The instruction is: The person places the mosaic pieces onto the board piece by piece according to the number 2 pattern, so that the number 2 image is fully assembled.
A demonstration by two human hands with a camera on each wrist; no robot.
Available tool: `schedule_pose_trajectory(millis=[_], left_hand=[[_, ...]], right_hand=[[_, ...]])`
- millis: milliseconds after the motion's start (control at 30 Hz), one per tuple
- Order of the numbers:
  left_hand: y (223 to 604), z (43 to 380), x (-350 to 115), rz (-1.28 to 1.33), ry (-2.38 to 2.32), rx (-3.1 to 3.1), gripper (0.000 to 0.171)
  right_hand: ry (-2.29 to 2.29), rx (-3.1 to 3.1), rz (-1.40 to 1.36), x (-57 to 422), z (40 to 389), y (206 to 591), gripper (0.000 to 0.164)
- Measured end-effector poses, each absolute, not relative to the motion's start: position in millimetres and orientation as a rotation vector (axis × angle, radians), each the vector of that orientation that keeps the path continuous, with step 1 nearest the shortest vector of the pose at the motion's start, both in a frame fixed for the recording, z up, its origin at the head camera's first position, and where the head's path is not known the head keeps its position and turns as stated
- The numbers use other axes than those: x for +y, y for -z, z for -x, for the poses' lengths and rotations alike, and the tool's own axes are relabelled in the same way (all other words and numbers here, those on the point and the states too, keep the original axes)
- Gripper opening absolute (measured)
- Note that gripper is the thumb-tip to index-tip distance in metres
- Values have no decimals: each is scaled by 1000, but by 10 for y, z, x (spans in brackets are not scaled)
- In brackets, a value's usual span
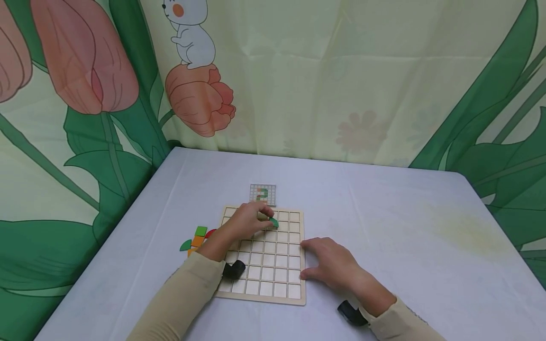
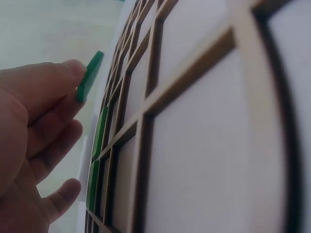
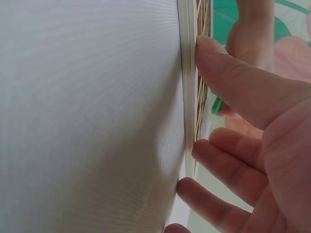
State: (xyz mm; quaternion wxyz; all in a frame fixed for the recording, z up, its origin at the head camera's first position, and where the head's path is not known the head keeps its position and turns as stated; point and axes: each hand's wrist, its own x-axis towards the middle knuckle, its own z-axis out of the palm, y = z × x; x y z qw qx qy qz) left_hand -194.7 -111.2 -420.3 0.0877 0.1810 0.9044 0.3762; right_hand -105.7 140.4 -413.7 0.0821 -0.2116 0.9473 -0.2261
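My left hand (image 1: 246, 221) pinches a small green tile (image 1: 274, 222) with one curved edge between thumb and fingers. It hangs over the upper part of a wooden grid board (image 1: 304, 265). In the left wrist view the held tile (image 2: 90, 76) stands clear of the board, and two green tiles (image 2: 100, 132) sit in neighbouring cells at the far side. My right hand (image 1: 334, 263) rests its thumb and fingertips against the board's right edge, fingers loosely spread. The right wrist view has the thumb (image 3: 233, 73) touching the board's side (image 3: 188, 87).
Left of the board lie loose tiles, partly behind my left forearm: a green square (image 1: 201, 231), an orange one (image 1: 197, 241), a red one (image 1: 210, 233) and a green leaf-shaped one (image 1: 186, 245). A small gridded pattern card (image 1: 255, 193) lies beyond the board on the white tablecloth (image 1: 384, 218).
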Motion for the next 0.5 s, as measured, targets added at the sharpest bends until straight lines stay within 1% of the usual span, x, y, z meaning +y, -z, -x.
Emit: schedule_pose_trajectory(millis=[200,500], left_hand=[[4209,1951,-1124,-501,-1087,2662,20],[4214,1972,-1098,-580,-854,2766,20]], right_hand=[[662,2827,622,1395,1061,4136,63],[663,2826,620,1394,1066,4132,63]])
